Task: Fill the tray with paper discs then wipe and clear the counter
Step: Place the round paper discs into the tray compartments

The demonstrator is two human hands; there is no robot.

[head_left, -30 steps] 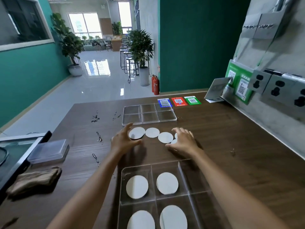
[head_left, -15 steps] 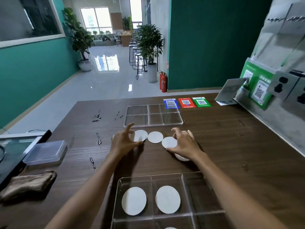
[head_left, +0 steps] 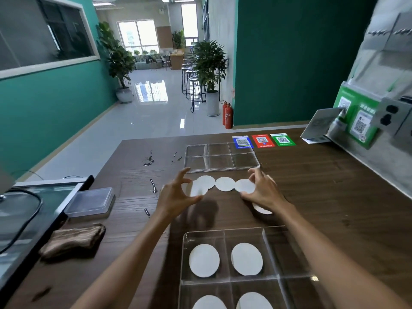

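A clear divided tray [head_left: 225, 233] sits at the counter's near edge, with white paper discs [head_left: 204, 260] in its left and middle compartments. Its right compartments hold none. More white discs [head_left: 225, 184] lie in a row mid-counter. My left hand [head_left: 176, 195] pinches one disc [head_left: 197, 189] between thumb and fingers, lifted slightly off the wood. My right hand [head_left: 263, 190] has its fingertips on another disc [head_left: 244, 186]; a further disc [head_left: 262, 209] peeks out under its wrist. A second, empty clear tray [head_left: 220, 157] lies just beyond the row.
A folded brown cloth [head_left: 73, 239] and a clear lidded box [head_left: 91, 202] lie at left beside a glass-topped appliance [head_left: 33, 206]. Dark spill marks [head_left: 149, 161] spot the wood. QR cards [head_left: 263, 140] sit at the back; a wall with sockets [head_left: 388, 114] runs along the right.
My left hand has picked up the leftmost disc, now raised off the counter. My right hand has closed its fingers onto the third disc. The camera has tilted slightly.
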